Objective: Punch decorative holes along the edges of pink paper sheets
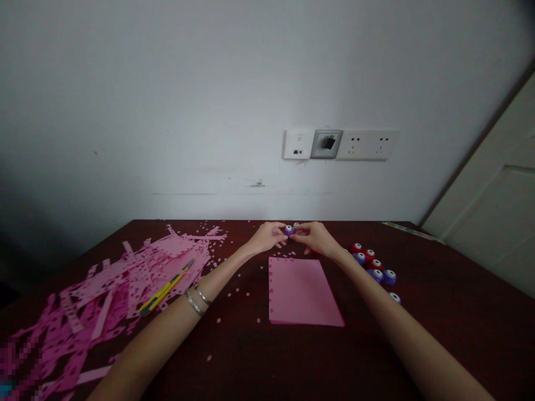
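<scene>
Near the far edge of the table, a small purple craft punch [288, 230] with a white top is held between my two hands. My left hand [268, 236] has its fingertips on the punch's left side, and my right hand [316, 236] pinches it from the right. Just behind it stands another punch with a greenish top [296, 225]. A bit of red shows under my right hand, mostly hidden. Closer to me lies a stack of pink paper [303, 292], with small shapes cut along its left and top edges.
Punched pink paper strips [125, 284] are heaped on the left, a yellow utility knife [167, 287] on top. Tiny pink cutouts [218, 320] are scattered about. Several red and purple punches [375, 265] stand beside my right forearm. A patterned strip [412, 230] lies far right. The wall has sockets [368, 145].
</scene>
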{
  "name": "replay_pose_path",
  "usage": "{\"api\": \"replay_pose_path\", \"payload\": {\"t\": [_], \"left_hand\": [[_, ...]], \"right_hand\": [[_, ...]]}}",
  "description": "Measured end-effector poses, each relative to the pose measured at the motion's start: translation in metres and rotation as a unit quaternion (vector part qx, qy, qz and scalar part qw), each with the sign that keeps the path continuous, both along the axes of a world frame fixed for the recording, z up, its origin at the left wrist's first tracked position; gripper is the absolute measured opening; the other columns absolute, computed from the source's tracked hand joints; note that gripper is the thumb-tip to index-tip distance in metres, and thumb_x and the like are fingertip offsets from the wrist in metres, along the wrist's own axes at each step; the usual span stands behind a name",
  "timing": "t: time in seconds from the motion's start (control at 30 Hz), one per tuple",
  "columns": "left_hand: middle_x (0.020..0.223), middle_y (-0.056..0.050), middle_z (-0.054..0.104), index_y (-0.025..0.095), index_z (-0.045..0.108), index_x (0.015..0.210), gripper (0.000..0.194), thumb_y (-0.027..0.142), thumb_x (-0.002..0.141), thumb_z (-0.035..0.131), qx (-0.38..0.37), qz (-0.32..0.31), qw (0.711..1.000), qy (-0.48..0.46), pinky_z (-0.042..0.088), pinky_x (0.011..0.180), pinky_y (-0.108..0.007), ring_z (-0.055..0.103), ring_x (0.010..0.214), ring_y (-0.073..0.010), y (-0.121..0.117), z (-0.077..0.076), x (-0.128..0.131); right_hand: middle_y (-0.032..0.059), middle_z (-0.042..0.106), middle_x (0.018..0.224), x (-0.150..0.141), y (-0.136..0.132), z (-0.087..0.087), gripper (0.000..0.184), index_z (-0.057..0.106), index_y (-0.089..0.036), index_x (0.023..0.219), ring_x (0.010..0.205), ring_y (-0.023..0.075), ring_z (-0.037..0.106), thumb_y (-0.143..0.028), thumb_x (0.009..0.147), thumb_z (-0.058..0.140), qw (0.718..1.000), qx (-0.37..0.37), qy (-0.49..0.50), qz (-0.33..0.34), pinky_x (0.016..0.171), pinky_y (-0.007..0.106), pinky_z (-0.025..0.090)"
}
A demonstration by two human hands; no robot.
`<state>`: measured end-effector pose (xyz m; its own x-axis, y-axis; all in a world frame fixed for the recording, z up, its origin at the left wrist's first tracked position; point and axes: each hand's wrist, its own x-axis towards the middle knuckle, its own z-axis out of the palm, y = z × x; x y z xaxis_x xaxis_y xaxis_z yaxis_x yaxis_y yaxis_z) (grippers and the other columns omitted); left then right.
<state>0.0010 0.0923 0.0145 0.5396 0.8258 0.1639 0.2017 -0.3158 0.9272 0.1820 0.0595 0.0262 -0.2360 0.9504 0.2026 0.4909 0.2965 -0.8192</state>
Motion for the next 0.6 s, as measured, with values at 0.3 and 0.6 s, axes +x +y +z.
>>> {"api": "replay_pose_path", "payload": {"t": [0.3, 0.6], "left_hand": [[0.075, -0.002, 0.061, 0.016, 0.067, 0.096, 0.031, 0.033, 0.071, 0.065, 0.171, -0.056, 0.970, 0.162, 0.038, 0.059, -0.023, 0.050, 0.064, -0.0105, 0.012, -0.013, -0.019], [0.071, -0.002, 0.058, 0.015, 0.068, 0.087, 0.023, 0.033, 0.073, 0.064, 0.258, -0.079, 0.936, 0.225, 0.036, 0.061, -0.023, 0.051, 0.067, -0.0129, 0.003, -0.019, -0.005]], "right_hand": [[0.0027, 0.063, 0.072, 0.006, 0.002, -0.014, 0.029, 0.067, -0.012, 0.093, 0.059, 0.0110, 0.056, -0.028, 0.070, 0.060, 0.991, -0.082, -0.042, 0.099, 0.041, 0.018, 0.051], [-0.0033, 0.049, 0.049, 0.011, 0.004, -0.013, 0.010, 0.062, -0.012, 0.067, 0.039, 0.0057, 0.044, -0.018, 0.070, 0.055, 0.968, -0.032, -0.211, 0.134, 0.038, 0.017, 0.033]]}}
